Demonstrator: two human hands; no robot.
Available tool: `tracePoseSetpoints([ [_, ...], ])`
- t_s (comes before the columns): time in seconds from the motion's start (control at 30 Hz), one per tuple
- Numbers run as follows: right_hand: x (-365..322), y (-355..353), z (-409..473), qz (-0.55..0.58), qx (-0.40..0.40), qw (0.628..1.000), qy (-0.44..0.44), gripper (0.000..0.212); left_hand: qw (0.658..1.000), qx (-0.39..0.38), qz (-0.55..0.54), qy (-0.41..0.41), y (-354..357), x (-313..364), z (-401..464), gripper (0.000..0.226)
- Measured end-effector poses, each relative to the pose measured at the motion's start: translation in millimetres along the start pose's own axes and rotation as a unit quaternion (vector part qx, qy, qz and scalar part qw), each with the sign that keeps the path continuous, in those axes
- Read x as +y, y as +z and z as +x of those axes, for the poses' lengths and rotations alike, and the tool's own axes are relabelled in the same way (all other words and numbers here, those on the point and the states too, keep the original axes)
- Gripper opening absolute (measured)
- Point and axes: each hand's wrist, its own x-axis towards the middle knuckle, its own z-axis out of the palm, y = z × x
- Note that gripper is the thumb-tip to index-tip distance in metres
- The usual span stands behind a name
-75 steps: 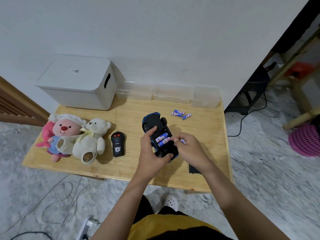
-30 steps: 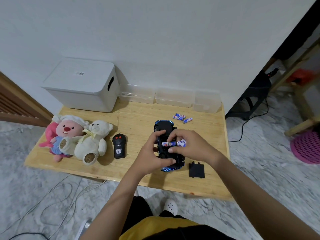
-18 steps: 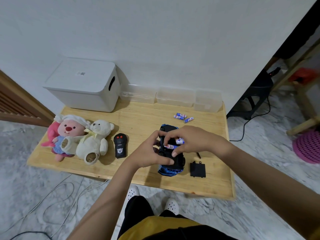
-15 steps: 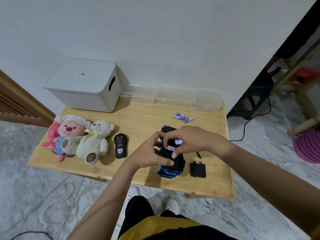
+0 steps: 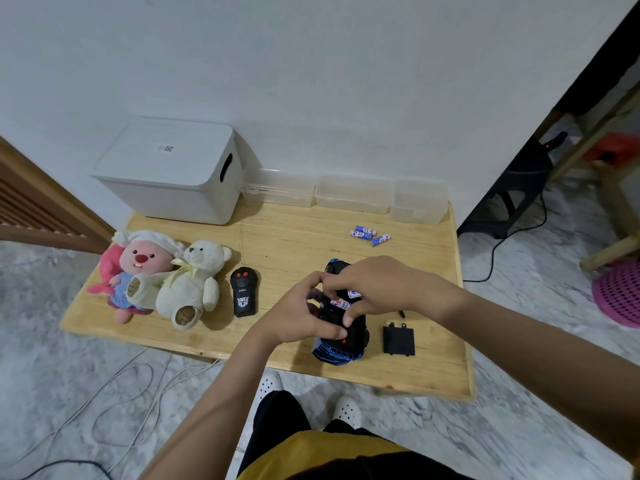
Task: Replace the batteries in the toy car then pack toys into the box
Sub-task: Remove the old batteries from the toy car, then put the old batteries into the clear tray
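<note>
The toy car [image 5: 341, 336] lies belly-up on the table [image 5: 298, 237], long axis running from me toward the wall. My left hand [image 5: 299, 315] grips its side; my right hand [image 5: 375, 289] pinches batteries [image 5: 341, 302] over the compartment. The near table edge is close.

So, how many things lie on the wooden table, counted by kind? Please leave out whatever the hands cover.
Plush toys: 2
Remote control: 1
Toy car: 1
Battery cover: 1
Loose batteries: 3
White box: 1
Clear containers: 3
Total: 12
</note>
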Motion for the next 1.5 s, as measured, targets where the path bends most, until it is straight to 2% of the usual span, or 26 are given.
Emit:
tracePoseSetpoints([
  [0.1, 1, 5, -3, 0.025, 0.044, 0.999, 0.014, 0.036, 1.0, 0.01, -0.011, -0.002, -1, -3, -1, 0.071],
  [0.2, 1, 13, -6, 0.12, 0.13, 0.983, 0.049, 0.024, 0.999, 0.02, -0.036, 0.005, -2, -4, 0, 0.072],
  [0.3, 0, 24, -8, 0.226, 0.21, 0.946, 0.105, 0.012, 0.999, 0.024, -0.045, 0.017, 0, -4, 2, 0.074],
  [0.37, -2, 31, -9, 0.313, 0.265, 0.902, 0.134, 0.013, 0.998, 0.04, -0.047, 0.02, 2, -7, 5, 0.079],
  [0.43, -5, 36, -10, 0.42, 0.334, 0.823, 0.184, 0.015, 0.997, 0.058, -0.049, 0.021, 2, -12, 7, 0.083],
  [0.5, -7, 41, -10, 0.525, 0.379, 0.721, 0.248, 0.013, 0.997, 0.068, -0.044, 0.018, 3, -19, 9, 0.086],
  [0.57, -6, 51, -10, 0.649, 0.374, 0.599, 0.284, 0.011, 0.997, 0.068, -0.04, 0.007, 5, -25, 11, 0.087],
  [0.63, -5, 60, -11, 0.767, 0.337, 0.462, 0.292, 0.019, 0.997, 0.068, -0.032, -0.003, 7, -30, 14, 0.086],
  [0.67, -5, 64, -13, 0.806, 0.318, 0.404, 0.292, 0.02, 0.997, 0.068, -0.026, -0.007, 8, -32, 16, 0.086],
  [0.7, -4, 68, -14, 0.83, 0.303, 0.367, 0.292, 0.02, 0.997, 0.068, -0.022, -0.012, 9, -34, 18, 0.086],
  [0.73, -4, 71, -15, 0.841, 0.293, 0.348, 0.292, 0.018, 0.997, 0.066, -0.017, -0.018, 9, -37, 21, 0.086],
  [0.8, -5, 75, -15, 0.843, 0.285, 0.348, 0.296, 0.011, 0.998, 0.058, -0.006, -0.025, 9, -41, 26, 0.086],
  [0.87, -8, 74, -15, 0.834, 0.284, 0.365, 0.302, 0.008, 0.999, 0.044, 0.006, -0.03, 7, -44, 31, 0.086],
  [0.97, -9, 71, -12, 0.824, 0.298, 0.364, 0.317, 0.021, 0.999, 0.026, 0.01, -0.047, 2, -47, 40, 0.087],
  [1.2, -1, 60, 1, 0.819, 0.308, 0.366, 0.318, 0.021, 0.994, 0.008, 0.081, -0.066, -1, -48, 52, 0.09],
  [1.27, 0, 55, 5, 0.829, 0.305, 0.346, 0.316, 0.019, 0.993, -0.003, 0.101, -0.065, -1, -49, 54, 0.095],
  [1.4, 11, 49, 10, 0.852, 0.327, 0.268, 0.31, 0.013, 0.985, 0.016, 0.17, -0.041, -5, -45, 59, 0.092],
  [1.43, 16, 48, 11, 0.846, 0.335, 0.265, 0.319, 0.017, 0.981, 0.038, 0.19, -0.029, -6, -43, 63, 0.089],
  [1.5, 28, 47, 10, 0.815, 0.349, 0.293, 0.356, 0.026, 0.974, 0.088, 0.206, -0.012, -8, -35, 71, 0.082],
])
